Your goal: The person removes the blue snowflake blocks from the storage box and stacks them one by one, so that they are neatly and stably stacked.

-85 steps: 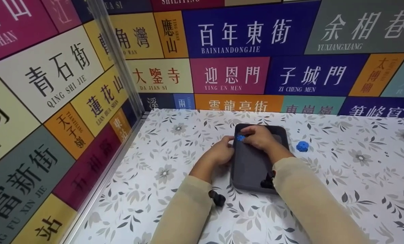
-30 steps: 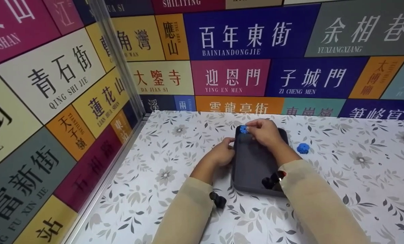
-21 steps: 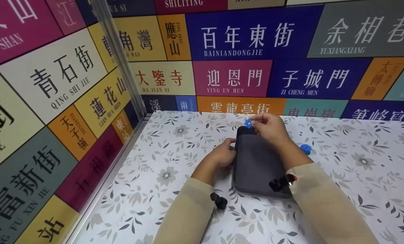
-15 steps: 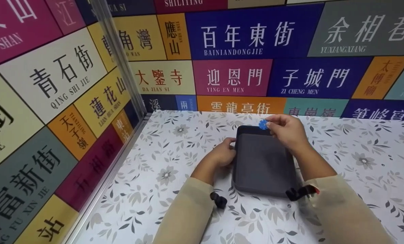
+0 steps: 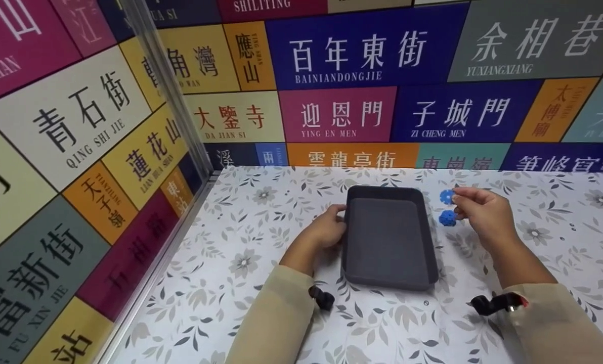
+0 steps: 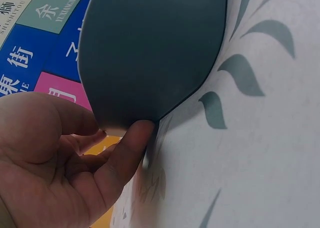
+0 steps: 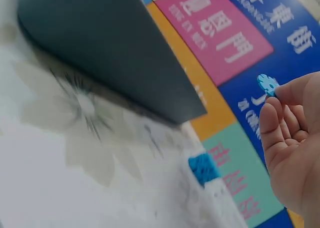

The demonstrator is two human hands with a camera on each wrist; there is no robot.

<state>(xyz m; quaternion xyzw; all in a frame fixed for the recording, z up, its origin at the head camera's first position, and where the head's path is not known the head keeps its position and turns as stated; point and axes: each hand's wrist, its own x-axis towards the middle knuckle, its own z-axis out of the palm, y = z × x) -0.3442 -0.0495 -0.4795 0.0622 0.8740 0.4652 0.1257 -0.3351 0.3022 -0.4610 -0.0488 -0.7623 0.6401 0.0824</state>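
Observation:
A dark grey rectangular tray (image 5: 386, 242) lies on the table. My left hand (image 5: 326, 228) grips its left side; in the left wrist view, the fingertips hold the edge of the tray wall (image 6: 155, 52). To the right of the tray, my right hand (image 5: 486, 215) pinches a flat blue notched disc (image 5: 447, 196) between thumb and finger. The disc (image 7: 268, 84) also shows raised in the right wrist view. Just below it in the head view, a blue cluster of similar notched discs (image 5: 447, 218) rests on the table, close to the right fingertips.
The table (image 5: 261, 318) has a white cloth with grey leaves and flowers. Panels with coloured street-name signs (image 5: 339, 114) rise behind it and on the left. A black wrist camera (image 5: 488, 305) is worn on the right wrist, another (image 5: 322, 298) on the left.
My right hand has lifted the blue disc from the tray's upper left, over the far rim and right, to beside the blue cluster. My left hand has stayed at the tray.

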